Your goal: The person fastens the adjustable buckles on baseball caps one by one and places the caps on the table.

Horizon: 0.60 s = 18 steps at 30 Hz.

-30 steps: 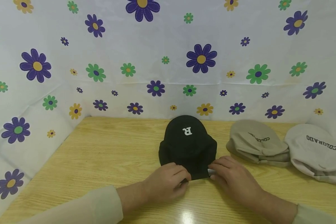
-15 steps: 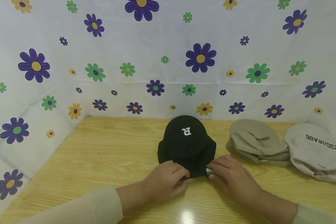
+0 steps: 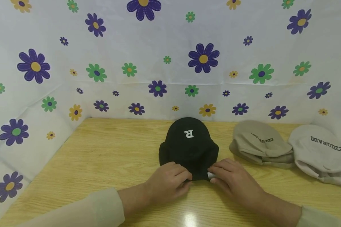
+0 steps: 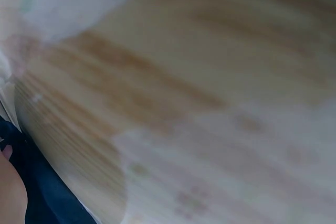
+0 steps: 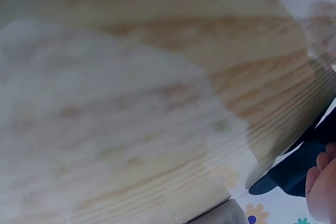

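A black cap [image 3: 187, 148] with a white letter R lies in the middle of the wooden table in the head view, its crown toward the back. My left hand [image 3: 169, 179] pinches the cap's near edge on the left. On the right of that edge, my right hand [image 3: 236, 179] pinches a small whitish piece [image 3: 211, 175] at the cap's corner; its kind is unclear. The left wrist view catches only part of the cap [image 4: 50, 187] and a bit of the hand. In the right wrist view, curled fingers [image 5: 321, 174] press against the dark cap fabric [image 5: 296, 169].
To the right lie a tan cap [image 3: 258, 142] and a light grey cap [image 3: 319, 151], both lettered COLORADO and touching each other. A white cloth [image 3: 116, 41] printed with flowers hangs behind and left of the table [image 3: 108, 148]. Bare wood stretches left of the black cap.
My right hand has shifted slightly left with the whitish piece. The black cap has edged a little to the left, and its near edge has drawn back slightly. Both hands keep their pinch.
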### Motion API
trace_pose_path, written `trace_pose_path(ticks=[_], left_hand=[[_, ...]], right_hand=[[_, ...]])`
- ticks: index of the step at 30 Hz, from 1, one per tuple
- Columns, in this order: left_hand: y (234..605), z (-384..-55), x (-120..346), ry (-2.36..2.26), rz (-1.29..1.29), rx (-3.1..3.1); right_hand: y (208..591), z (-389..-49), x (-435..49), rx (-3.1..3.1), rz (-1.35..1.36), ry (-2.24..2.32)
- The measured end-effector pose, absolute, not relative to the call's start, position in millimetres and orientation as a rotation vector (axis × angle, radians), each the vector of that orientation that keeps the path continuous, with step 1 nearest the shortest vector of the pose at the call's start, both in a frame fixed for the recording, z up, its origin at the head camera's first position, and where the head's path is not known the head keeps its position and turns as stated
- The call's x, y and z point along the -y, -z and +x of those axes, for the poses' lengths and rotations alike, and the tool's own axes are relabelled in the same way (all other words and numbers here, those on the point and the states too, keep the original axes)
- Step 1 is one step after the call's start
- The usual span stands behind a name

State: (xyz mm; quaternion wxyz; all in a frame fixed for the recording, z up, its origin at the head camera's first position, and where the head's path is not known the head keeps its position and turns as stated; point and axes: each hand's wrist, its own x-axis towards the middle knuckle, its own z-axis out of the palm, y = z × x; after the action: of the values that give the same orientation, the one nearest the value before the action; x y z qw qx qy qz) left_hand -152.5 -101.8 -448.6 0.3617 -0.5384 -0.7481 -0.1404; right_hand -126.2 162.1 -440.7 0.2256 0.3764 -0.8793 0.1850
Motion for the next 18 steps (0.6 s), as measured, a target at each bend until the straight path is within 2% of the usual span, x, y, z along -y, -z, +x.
trace_pose_path(ticks=[18], left_hand=[[450.5,-153.8,99.5,0.388,-1.423,1.932]], right_hand=[[442.2,-125.6,-161.6,2.355,1.099,-0.533]])
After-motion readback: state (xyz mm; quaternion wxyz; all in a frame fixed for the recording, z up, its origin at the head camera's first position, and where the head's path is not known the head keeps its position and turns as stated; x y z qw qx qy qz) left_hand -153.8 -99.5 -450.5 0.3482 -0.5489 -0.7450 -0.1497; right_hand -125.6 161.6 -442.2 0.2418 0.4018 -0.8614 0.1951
